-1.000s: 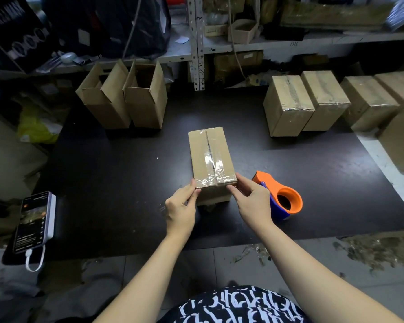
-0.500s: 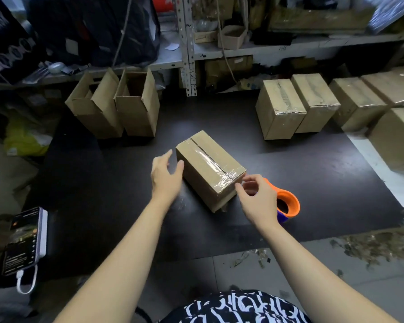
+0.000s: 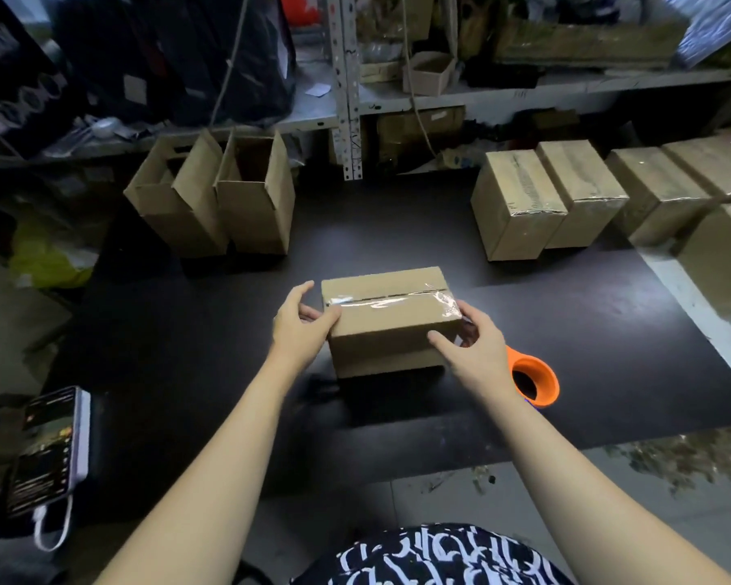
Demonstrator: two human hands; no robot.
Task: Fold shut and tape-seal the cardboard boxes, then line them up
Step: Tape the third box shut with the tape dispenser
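Note:
A taped cardboard box (image 3: 391, 327) lies crosswise on the black table (image 3: 608, 331) in front of me, clear tape running along its top seam. My left hand (image 3: 302, 325) grips its left end. My right hand (image 3: 473, 346) holds its right end, thumb on the front face. An orange and blue tape dispenser (image 3: 532, 382) sits on the table just right of my right hand. Several sealed boxes (image 3: 520, 200) stand in a row at the back right. Two open boxes (image 3: 254, 192) stand upright at the back left.
A phone (image 3: 49, 449) with a white cable lies at the table's front left edge. Cluttered metal shelving (image 3: 347, 86) runs behind the table. More sealed boxes (image 3: 722, 255) reach down the right side. Debris litters the floor at the lower right.
The box has turned from lengthwise, through a diagonal, to crosswise. My left hand went from hovering open beside it to gripping its left end; my right hand stayed at its right end.

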